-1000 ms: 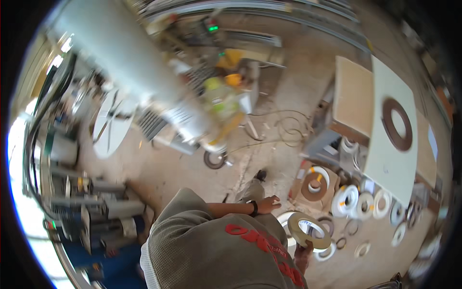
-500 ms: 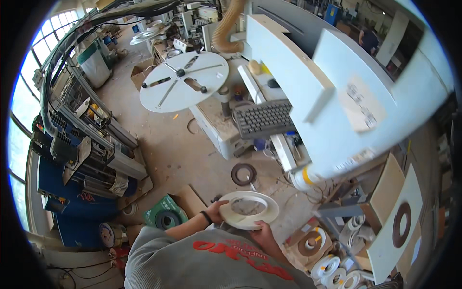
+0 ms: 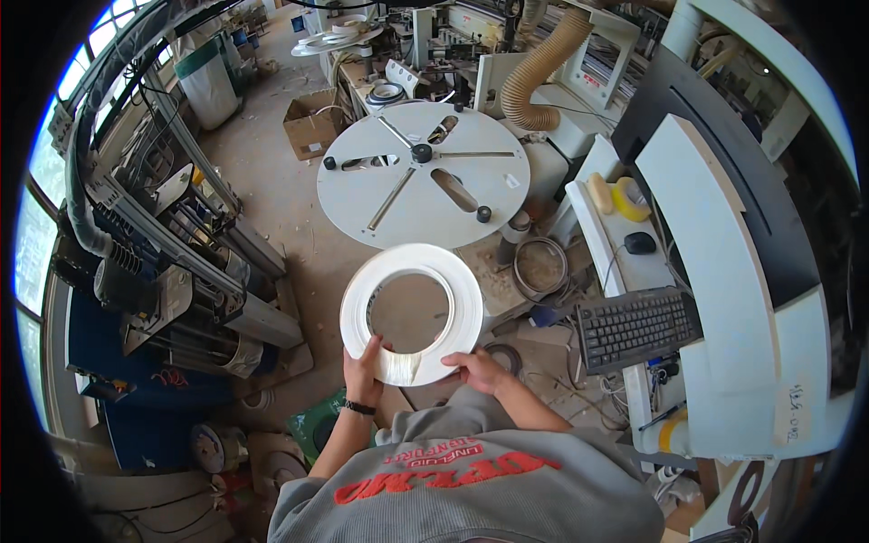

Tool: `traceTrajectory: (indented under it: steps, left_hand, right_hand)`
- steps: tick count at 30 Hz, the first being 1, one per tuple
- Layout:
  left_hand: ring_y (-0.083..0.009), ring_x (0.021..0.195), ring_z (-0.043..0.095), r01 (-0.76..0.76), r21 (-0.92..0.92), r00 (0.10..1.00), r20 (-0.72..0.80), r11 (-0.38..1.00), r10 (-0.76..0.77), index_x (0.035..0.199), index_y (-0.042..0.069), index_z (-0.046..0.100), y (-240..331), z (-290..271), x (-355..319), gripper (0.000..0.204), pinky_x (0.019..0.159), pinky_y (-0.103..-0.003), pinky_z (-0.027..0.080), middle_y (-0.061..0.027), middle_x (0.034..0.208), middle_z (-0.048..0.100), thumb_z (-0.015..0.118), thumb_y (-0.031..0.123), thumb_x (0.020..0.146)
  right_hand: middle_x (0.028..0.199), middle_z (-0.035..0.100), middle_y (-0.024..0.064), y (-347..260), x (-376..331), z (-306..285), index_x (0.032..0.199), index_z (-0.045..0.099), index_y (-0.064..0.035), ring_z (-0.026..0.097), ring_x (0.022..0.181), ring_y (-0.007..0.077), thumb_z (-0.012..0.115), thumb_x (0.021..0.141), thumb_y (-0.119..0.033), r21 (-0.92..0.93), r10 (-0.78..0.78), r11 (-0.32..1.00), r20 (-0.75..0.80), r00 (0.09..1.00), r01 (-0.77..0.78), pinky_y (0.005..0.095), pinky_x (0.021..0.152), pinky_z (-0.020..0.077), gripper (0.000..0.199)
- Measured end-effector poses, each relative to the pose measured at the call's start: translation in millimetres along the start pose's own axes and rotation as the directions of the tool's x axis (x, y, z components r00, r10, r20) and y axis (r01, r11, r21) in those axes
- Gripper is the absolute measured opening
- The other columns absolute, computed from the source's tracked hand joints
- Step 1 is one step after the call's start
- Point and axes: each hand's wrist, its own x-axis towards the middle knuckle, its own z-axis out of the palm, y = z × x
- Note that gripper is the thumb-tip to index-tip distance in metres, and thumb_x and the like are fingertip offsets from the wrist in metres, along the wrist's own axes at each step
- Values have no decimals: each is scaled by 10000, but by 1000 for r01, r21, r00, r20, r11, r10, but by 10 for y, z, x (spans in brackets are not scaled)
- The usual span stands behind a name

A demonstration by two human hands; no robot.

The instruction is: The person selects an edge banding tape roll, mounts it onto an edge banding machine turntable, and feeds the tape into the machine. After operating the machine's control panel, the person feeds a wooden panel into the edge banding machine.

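Observation:
Both my hands hold a white roll of edge banding (image 3: 355, 308), a wide flat ring with a round hole through its middle. A strip of shiny clear tape lies across its lower edge. My left hand (image 3: 364, 373) grips the lower left rim, thumb on the face and fingertips showing in the hole. My right hand (image 3: 477, 371) pinches the lower right rim with the thumb in front; its other fingers are mostly hidden behind. Just beyond the roll is a round white turntable (image 3: 489, 163) with slots, a black centre knob (image 3: 422, 153) and black pegs near its rim.
At the right stand a keyboard (image 3: 634, 328), a mouse (image 3: 640, 242) and a monitor (image 3: 724, 181) on a white machine. A ribbed tan hose (image 3: 534, 77) rises behind the turntable. Metal machine frames (image 3: 217, 290) line the left. A cardboard box (image 3: 310, 127) sits on the floor farther back.
My hands have raised the roll and tipped its face toward me, and it now lies nearer the turntable. My view has turned left, so the machine and keyboard appear farther right.

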Motion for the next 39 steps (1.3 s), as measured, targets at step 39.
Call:
traceTrajectory:
  steps: [39]
  left_hand:
    - [-170, 686, 567, -719, -688, -694, 709, 93, -123, 834, 86, 615, 2988, 613, 7683, 48, 632, -281, 481, -72, 906, 632, 661, 99, 829]
  right_hand:
    - [1037, 720, 129, -1380, 5460, 1217, 1299, 566, -74, 684, 818, 204, 524, 1029, -113, -2, -116, 963, -905, 410, 269, 312, 739, 553, 276]
